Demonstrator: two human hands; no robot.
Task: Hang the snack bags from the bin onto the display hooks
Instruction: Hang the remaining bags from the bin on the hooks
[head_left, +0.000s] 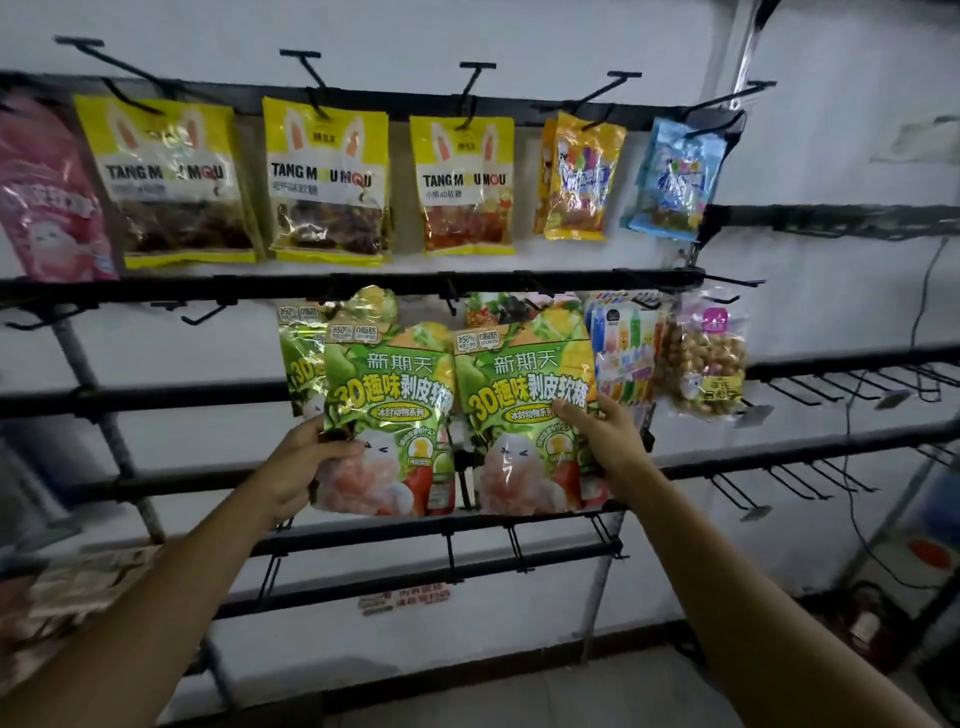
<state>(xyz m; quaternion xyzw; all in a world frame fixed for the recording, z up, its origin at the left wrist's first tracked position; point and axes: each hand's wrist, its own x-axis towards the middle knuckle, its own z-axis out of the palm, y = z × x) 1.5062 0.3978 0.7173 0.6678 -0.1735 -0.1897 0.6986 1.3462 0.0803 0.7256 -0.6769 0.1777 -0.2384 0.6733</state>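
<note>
Shop: snack bags (322, 176) on display hooks (306, 67)

The pink bag (47, 192) is running off the left edge. The rear green bag (297, 364) is hiding mostly behind the front green bag (389, 415) that the left hand (296, 462) is gripping.

Three yellow bags (327, 176), two hands (293, 462)

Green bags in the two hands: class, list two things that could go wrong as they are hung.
1. The left hand and right hand each grip a bag low on its side: left green bag, right green bag. The tops may flop and miss the hooks, which the bags partly hide.
2. The right green bag is right beside the striped bag; pushing it on could knock that one loose.
</note>
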